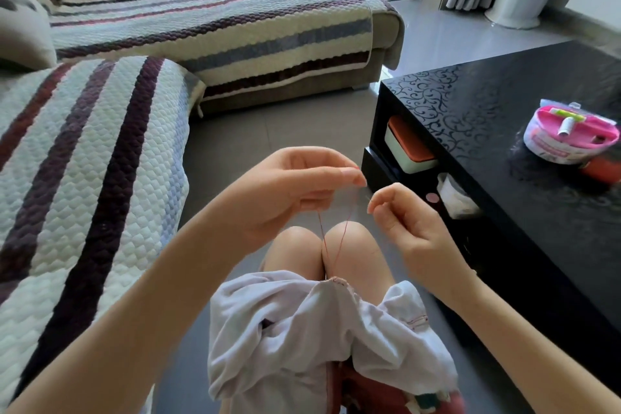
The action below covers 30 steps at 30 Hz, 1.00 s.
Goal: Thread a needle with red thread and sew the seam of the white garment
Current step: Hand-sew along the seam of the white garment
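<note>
The white garment lies bunched on my lap, with red stitches along its upper seam. Two strands of red thread rise from that seam up to my hands. My left hand pinches the thread between thumb and forefinger above my knees. My right hand is just to its right, fingertips pinched together on what looks like the thin needle, which is barely visible. The two hands are a few centimetres apart.
A black patterned coffee table stands at the right, carrying a pink sewing kit tub; boxes sit on its lower shelf. A sofa with a striped quilted cover runs along the left and back. Grey floor lies between.
</note>
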Motion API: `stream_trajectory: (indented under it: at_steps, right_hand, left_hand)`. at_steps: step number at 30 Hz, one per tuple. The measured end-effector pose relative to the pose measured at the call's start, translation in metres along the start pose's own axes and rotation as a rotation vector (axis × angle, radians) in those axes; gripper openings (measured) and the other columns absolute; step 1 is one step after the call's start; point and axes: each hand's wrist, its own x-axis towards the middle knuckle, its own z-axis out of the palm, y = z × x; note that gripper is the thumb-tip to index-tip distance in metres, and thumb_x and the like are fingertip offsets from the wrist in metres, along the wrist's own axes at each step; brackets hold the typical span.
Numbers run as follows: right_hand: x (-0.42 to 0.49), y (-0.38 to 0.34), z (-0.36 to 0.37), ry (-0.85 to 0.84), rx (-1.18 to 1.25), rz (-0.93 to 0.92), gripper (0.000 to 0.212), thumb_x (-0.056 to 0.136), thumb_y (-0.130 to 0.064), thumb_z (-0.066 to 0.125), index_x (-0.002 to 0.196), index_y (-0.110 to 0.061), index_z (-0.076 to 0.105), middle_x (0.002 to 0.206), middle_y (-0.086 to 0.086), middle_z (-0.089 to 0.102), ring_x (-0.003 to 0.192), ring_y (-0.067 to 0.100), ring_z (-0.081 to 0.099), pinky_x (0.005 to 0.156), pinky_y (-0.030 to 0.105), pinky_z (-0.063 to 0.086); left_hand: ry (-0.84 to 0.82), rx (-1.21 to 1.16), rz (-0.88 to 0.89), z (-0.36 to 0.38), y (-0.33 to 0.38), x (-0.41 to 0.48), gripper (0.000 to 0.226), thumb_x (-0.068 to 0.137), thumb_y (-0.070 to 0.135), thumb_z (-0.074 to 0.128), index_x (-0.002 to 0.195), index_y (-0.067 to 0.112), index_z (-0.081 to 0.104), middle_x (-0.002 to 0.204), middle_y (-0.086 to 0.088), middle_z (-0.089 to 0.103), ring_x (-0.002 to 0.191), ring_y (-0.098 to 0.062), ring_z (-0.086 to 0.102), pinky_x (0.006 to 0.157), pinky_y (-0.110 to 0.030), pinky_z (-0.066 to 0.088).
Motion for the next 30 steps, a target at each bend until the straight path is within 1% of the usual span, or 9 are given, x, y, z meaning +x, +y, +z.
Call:
stream_trajectory:
  at_steps: [2,6,10,14,19,22,24,27,30]
  right_hand:
    - [0.003,0.002,0.008,-0.045,-0.015,-0.005,0.012,0.090,-0.019,0.046,0.084,-0.014,0.055,0.065,0.011,0.045,0.058,0.026,0.038,0.055,0.040,0.033]
    - [0.001,-0.002,0.019,-0.154,0.106,-0.085,0.025,0.092,-0.037,0.048,0.096,-0.013,0.053,0.071,-0.008,0.047,0.063,0.006,0.040,0.061,0.022,0.034]
    - [-0.001,-0.013,0.022,-0.140,0.317,-0.114,0.038,0.087,-0.043,0.060,0.116,-0.026,0.043,0.066,0.009,0.039,0.059,0.018,0.035,0.056,0.021,0.032]
    - [0.003,-0.026,0.014,-0.031,0.256,-0.110,0.008,0.091,-0.023,0.054,0.094,-0.020,0.061,0.065,0.010,0.048,0.058,0.023,0.040,0.055,0.026,0.035]
    - [0.018,-0.034,-0.007,0.012,0.173,-0.030,0.015,0.091,-0.008,0.057,0.080,-0.001,0.066,0.072,0.018,0.065,0.064,0.013,0.058,0.065,0.020,0.049]
    - [0.030,-0.035,-0.021,-0.028,0.212,0.076,0.024,0.083,-0.021,0.059,0.085,0.001,0.068,0.083,0.017,0.070,0.076,0.021,0.067,0.076,0.032,0.056]
    - [0.042,-0.033,-0.031,-0.092,0.389,0.201,0.021,0.082,-0.021,0.058,0.083,-0.003,0.068,0.081,0.017,0.070,0.077,0.027,0.069,0.078,0.037,0.059]
    - [0.068,-0.023,-0.044,-0.134,0.621,0.366,0.016,0.083,-0.018,0.054,0.080,-0.007,0.066,0.074,0.012,0.071,0.072,0.027,0.071,0.071,0.036,0.060]
    - [0.098,-0.005,-0.051,-0.089,0.666,0.464,0.017,0.093,-0.013,0.047,0.085,-0.006,0.060,0.077,0.012,0.072,0.079,0.026,0.071,0.072,0.037,0.059]
  left_hand:
    - [-0.031,0.034,0.022,0.002,0.005,0.001,0.014,0.079,0.017,0.063,0.072,0.018,0.074,0.060,0.013,0.060,0.050,0.000,0.043,0.053,-0.009,0.036]
    - [-0.003,0.042,0.014,-0.002,0.004,0.003,0.009,0.078,0.018,0.067,0.074,0.018,0.075,0.063,0.010,0.060,0.053,-0.003,0.041,0.053,-0.012,0.034]
    - [0.093,0.000,-0.039,-0.012,-0.010,0.005,0.007,0.079,0.018,0.069,0.076,0.014,0.073,0.054,0.008,0.049,0.050,-0.005,0.037,0.050,-0.014,0.032]
    - [0.196,0.042,-0.131,-0.014,-0.032,0.004,0.005,0.082,0.015,0.070,0.078,0.013,0.072,0.063,0.001,0.051,0.057,-0.008,0.045,0.058,-0.018,0.036]
    - [0.156,0.106,-0.309,-0.001,-0.071,-0.014,0.019,0.088,0.026,0.066,0.092,0.008,0.066,0.085,-0.008,0.064,0.081,-0.015,0.061,0.083,-0.035,0.053]
    - [0.055,0.184,-0.415,0.005,-0.087,-0.026,0.048,0.076,0.047,0.073,0.097,0.005,0.066,0.083,-0.004,0.065,0.079,-0.016,0.055,0.071,-0.029,0.046]
    - [0.028,0.215,-0.466,0.005,-0.092,-0.031,0.045,0.068,0.052,0.080,0.089,0.013,0.070,0.072,0.005,0.064,0.073,-0.013,0.049,0.063,-0.023,0.039]
    - [0.000,0.123,-0.469,0.005,-0.095,-0.035,0.021,0.078,0.032,0.078,0.074,0.015,0.068,0.062,0.008,0.054,0.055,-0.003,0.044,0.049,-0.012,0.032]
    - [0.053,-0.041,-0.447,0.008,-0.097,-0.034,0.013,0.084,0.009,0.070,0.072,0.007,0.064,0.061,0.009,0.061,0.057,0.001,0.055,0.054,-0.011,0.040]
